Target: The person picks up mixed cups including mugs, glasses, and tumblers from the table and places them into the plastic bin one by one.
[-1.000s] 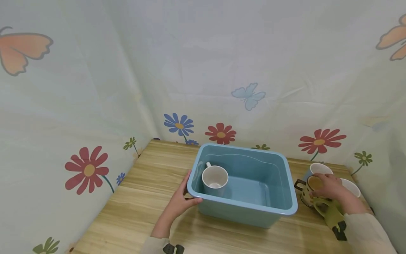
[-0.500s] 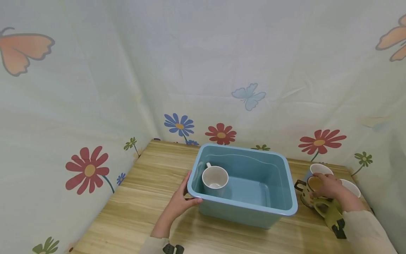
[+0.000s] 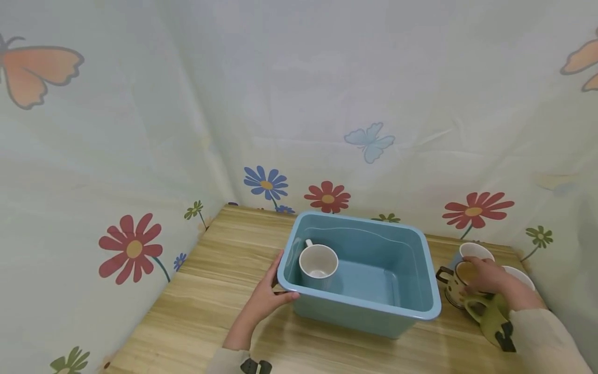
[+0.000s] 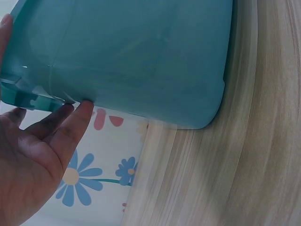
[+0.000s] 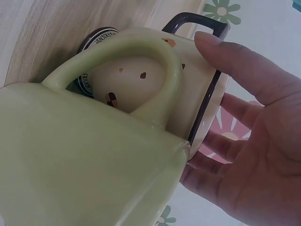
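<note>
Blue tub (image 3: 345,318) wall and rim fill the left hand's (image 3: 266,301) grip: the thumb lies on the front of the near left corner, the fingers against the side, pinching that corner between them. Inside the tub, just right of this grip, stands a white mug (image 3: 317,262), upright, its handle pointing away from the person.

Well to the right, beyond the tub, the right hand (image 3: 490,280) curves its thumb and fingers round the mouth of a cream mug (image 5: 150,87), gripping it near the dark-edged rim; whether the fingers sit inside or outside, I cannot tell. The cream mug's dark handle points left, away from the palm. Just nearer the person than that grip is a green mug (image 5: 84,155); just behind it, a blue mug (image 3: 475,250); to its right, another white cup (image 3: 520,274), partly hidden by the hand. Below both grips runs a wooden table (image 3: 224,259).
</note>
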Available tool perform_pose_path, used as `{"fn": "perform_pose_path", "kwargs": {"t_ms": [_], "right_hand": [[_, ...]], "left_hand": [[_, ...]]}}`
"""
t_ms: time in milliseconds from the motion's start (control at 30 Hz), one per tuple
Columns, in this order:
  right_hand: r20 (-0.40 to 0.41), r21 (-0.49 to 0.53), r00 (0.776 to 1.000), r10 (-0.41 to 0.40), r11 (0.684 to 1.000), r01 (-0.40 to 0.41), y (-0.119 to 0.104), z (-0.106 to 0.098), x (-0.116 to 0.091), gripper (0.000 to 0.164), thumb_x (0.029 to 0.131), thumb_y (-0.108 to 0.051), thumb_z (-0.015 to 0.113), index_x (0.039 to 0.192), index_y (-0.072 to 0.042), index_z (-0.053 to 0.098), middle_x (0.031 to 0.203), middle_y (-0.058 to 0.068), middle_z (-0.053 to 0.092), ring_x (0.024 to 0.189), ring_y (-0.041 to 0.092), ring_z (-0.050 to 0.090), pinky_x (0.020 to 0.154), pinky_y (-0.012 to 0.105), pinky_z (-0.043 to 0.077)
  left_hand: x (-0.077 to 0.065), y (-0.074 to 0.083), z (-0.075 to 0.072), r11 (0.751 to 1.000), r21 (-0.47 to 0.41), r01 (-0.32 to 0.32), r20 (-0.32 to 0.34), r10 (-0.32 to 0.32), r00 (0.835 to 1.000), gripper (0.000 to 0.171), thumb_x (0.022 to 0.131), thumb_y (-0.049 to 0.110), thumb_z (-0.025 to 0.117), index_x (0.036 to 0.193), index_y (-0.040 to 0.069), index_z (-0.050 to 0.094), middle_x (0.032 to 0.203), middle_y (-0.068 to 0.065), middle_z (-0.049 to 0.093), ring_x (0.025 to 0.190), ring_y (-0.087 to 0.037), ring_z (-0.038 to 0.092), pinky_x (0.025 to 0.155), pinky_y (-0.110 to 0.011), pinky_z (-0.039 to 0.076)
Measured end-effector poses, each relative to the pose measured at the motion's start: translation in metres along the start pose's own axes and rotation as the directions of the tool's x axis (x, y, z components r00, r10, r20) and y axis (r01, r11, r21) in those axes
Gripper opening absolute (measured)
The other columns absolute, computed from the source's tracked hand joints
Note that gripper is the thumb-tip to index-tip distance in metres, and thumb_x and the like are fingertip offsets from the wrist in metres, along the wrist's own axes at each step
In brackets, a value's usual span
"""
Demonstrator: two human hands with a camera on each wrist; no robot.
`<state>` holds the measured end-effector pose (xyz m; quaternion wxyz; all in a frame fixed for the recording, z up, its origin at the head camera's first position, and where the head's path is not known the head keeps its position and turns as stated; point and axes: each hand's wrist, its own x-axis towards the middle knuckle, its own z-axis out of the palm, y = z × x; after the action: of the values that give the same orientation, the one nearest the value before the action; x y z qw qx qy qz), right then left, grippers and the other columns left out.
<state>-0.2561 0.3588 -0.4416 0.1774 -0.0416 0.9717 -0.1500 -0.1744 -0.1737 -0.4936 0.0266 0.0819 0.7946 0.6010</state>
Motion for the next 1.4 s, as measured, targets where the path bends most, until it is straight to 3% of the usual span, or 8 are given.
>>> {"fn": "perform_pose_path", "kwargs": {"t_ms": [267, 700, 1400], "right_hand": [[-0.019, -0.008, 0.999, -0.036, 0.999, 0.036, 0.006, -0.002, 0.002, 0.098, 0.077, -0.037, 0.088, 0.139, 0.019, 0.037, 0.128, 0.053, 0.036, 0.111, 0.061, 0.049, 0.097, 0.074, 0.046], [-0.026, -0.006, 0.998, -0.055, 0.998, 0.055, 0.006, -0.002, -0.002, 0.087, 0.080, -0.027, 0.086, 0.137, 0.019, 0.039, 0.126, 0.054, 0.036, 0.108, 0.059, 0.052, 0.094, 0.072, 0.049], [-0.074, -0.029, 0.990, -0.117, 0.993, 0.115, 0.010, -0.001, 0.001, 0.080, 0.074, -0.020, 0.086, 0.130, 0.020, 0.046, 0.118, 0.050, 0.045, 0.103, 0.055, 0.053, 0.092, 0.070, 0.051]], "left_hand": [[0.000, 0.000, 0.000, 1.000, 0.011, 0.001, -0.008, -0.001, 1.000, 0.111, 0.079, 0.036, 0.089, 0.165, 0.027, 0.019, 0.170, -0.015, 0.027, 0.143, -0.043, 0.046, 0.102, -0.054, 0.057], [0.001, 0.001, 0.001, 1.000, -0.013, -0.003, 0.005, 0.003, 1.000, 0.111, 0.080, 0.032, 0.089, 0.166, 0.024, 0.018, 0.170, -0.016, 0.026, 0.144, -0.045, 0.045, 0.104, -0.055, 0.055], [0.001, -0.002, 0.001, 1.000, -0.008, -0.006, 0.004, 0.006, 1.000, 0.111, 0.080, 0.034, 0.089, 0.165, 0.025, 0.019, 0.170, -0.016, 0.028, 0.144, -0.045, 0.046, 0.103, -0.055, 0.056]]}}
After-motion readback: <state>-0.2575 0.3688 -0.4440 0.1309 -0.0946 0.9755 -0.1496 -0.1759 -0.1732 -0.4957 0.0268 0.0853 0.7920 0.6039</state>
